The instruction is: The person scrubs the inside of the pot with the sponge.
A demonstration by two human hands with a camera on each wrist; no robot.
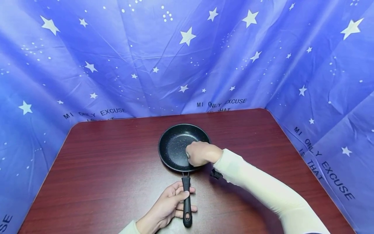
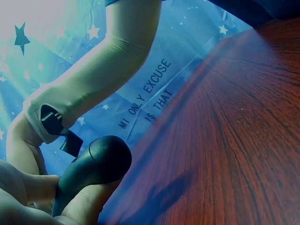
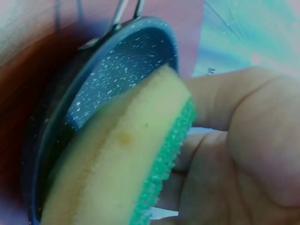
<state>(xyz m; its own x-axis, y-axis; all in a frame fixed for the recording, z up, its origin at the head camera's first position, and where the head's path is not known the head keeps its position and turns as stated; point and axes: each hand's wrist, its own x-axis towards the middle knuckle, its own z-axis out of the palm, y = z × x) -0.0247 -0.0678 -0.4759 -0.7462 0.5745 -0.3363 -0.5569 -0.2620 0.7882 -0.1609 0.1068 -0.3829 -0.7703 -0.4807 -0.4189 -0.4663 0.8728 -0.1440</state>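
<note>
A black speckled frying pan (image 1: 172, 148) is in the middle of the head view, its handle (image 1: 186, 187) towards me. My left hand (image 1: 168, 203) holds that handle, the thumb on top and the fingers beneath. In the left wrist view the handle's rounded end (image 2: 110, 159) sticks out past the fingers. Over the right side of the pan, my right hand (image 1: 202, 153) grips a sponge (image 3: 122, 154), yellow with a green scouring layer (image 3: 164, 157). The yellow side faces the pan's inside. From the head view the sponge is hidden behind the hand.
The pan is over a dark red wooden table (image 1: 111, 169) with rounded far corners. A blue curtain (image 1: 146, 58) printed with stars and lettering hangs behind and beside the table. A small black device (image 1: 216, 174) is strapped at my right wrist, below the pale sleeve (image 1: 260, 185).
</note>
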